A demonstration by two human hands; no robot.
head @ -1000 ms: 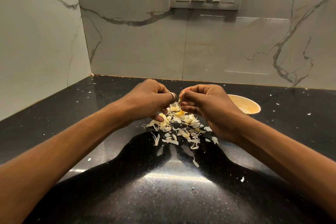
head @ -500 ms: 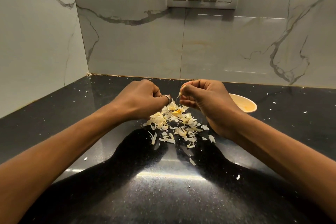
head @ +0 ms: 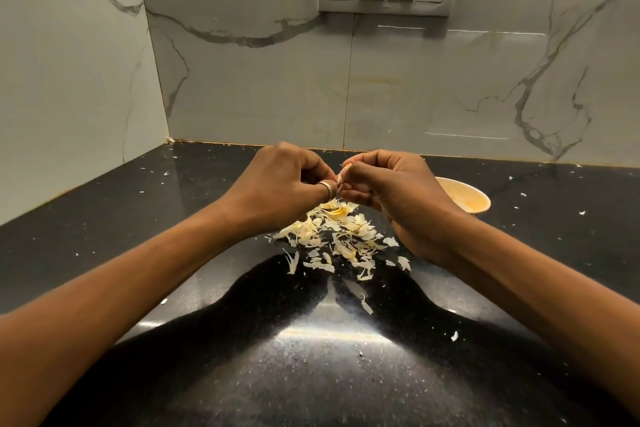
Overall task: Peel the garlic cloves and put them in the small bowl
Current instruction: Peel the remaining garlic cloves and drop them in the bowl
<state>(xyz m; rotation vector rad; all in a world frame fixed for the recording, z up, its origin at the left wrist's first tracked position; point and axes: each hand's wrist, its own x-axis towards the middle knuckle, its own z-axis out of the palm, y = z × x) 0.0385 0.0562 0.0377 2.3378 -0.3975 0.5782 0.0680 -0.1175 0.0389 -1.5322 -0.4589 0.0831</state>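
We hold one garlic clove between both hands above a heap of skins.

Our left hand and right hand both curl their fingertips onto the clove, pinching it. The one small bowl sits just behind our right wrist, partly hidden; we cannot tell what lies in it. The skins are too many to count. The black counter ends at marble walls behind and to the left, with bare surface in front of the heap.

The peel pile lies centrally on the countertop. The left hand and right hand meet above it, the garlic clove between them. The small bowl stands partly behind the right hand
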